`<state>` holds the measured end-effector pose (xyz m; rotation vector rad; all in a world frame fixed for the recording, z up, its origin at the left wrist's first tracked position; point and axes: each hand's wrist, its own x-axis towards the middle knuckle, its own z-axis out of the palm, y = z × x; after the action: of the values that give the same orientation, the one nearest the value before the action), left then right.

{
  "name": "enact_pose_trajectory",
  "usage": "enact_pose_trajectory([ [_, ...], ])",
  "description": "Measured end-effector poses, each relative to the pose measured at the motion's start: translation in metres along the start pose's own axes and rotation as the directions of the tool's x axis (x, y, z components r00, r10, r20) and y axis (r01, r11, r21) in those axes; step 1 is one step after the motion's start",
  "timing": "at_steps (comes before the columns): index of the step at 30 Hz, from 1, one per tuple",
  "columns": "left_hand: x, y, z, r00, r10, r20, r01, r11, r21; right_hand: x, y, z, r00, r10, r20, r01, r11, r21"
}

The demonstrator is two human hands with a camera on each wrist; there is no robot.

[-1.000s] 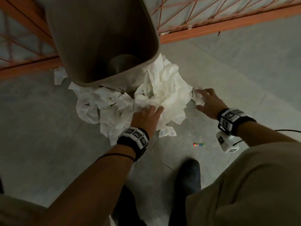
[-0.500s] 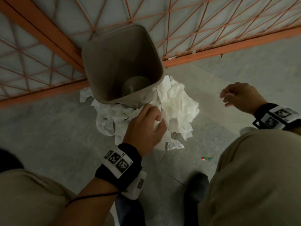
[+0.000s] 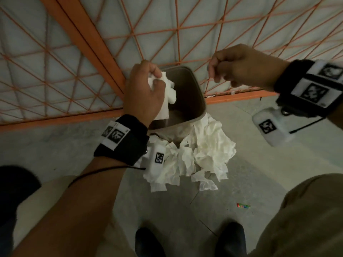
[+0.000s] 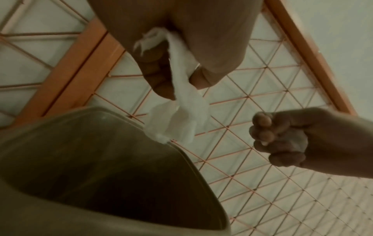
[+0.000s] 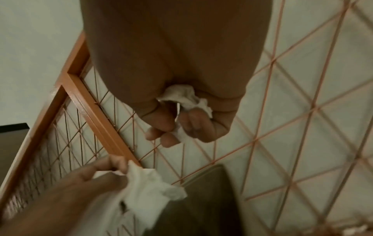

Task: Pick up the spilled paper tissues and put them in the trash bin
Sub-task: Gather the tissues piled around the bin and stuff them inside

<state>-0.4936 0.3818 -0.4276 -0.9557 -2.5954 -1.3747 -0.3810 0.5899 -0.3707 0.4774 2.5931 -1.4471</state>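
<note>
A grey-brown trash bin (image 3: 201, 101) stands on the floor against an orange mesh fence. My left hand (image 3: 146, 89) is above the bin's near-left rim and grips a white tissue (image 3: 166, 93) that hangs into the opening; the left wrist view shows this tissue (image 4: 185, 111) dangling over the bin (image 4: 101, 175). My right hand (image 3: 239, 65) hovers right of and above the bin, fingers curled round a small crumpled tissue (image 5: 185, 97). A heap of white tissues (image 3: 200, 156) lies on the floor against the bin's near side.
The orange fence (image 3: 92, 39) with diagonal mesh runs behind the bin. A small coloured wrapper (image 3: 243, 206) lies on the grey floor. My dark shoes (image 3: 230, 238) stand near the bottom edge, close to the tissue heap.
Both hands have risen from the heap on the floor to bin height. The left hand now carries a tissue over the bin's opening; the right has come up beside it.
</note>
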Motion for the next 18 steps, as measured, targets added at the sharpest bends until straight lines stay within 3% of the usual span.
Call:
enact_pose_trajectory([
  [4,0.009,-0.02,0.012,0.993,-0.106,0.047,0.102,0.992,0.079,0.041,-0.018,0.045,0.999,0.045,-0.016,-0.043,0.993,0.113],
  [8,0.014,-0.038,0.023,0.942,-0.234,0.241,0.193,0.964,0.182,0.063,-0.016,0.074,0.997,0.072,-0.012,-0.066,0.966,0.252],
  [10,0.014,-0.039,0.022,0.929,-0.251,0.271,0.2,0.959,0.203,0.062,-0.012,0.077,0.998,0.061,0.005,-0.06,0.948,0.314],
  [12,0.009,-0.032,0.016,0.963,-0.183,0.198,0.149,0.973,0.175,0.058,-0.006,0.072,0.999,0.035,-0.042,-0.021,0.956,0.293],
  [14,-0.007,-0.019,0.012,0.995,-0.041,0.088,0.029,0.991,0.127,0.051,0.005,0.065,0.984,-0.017,-0.179,0.053,0.978,0.202],
  [16,-0.035,-0.002,0.013,0.995,0.079,0.055,-0.079,0.997,0.007,0.039,0.024,0.058,0.926,-0.031,-0.375,0.117,0.971,0.209],
  [18,-0.071,0.006,0.025,0.977,0.143,0.156,-0.129,0.987,-0.095,0.021,0.049,0.056,0.833,0.077,-0.548,0.134,0.933,0.334],
])
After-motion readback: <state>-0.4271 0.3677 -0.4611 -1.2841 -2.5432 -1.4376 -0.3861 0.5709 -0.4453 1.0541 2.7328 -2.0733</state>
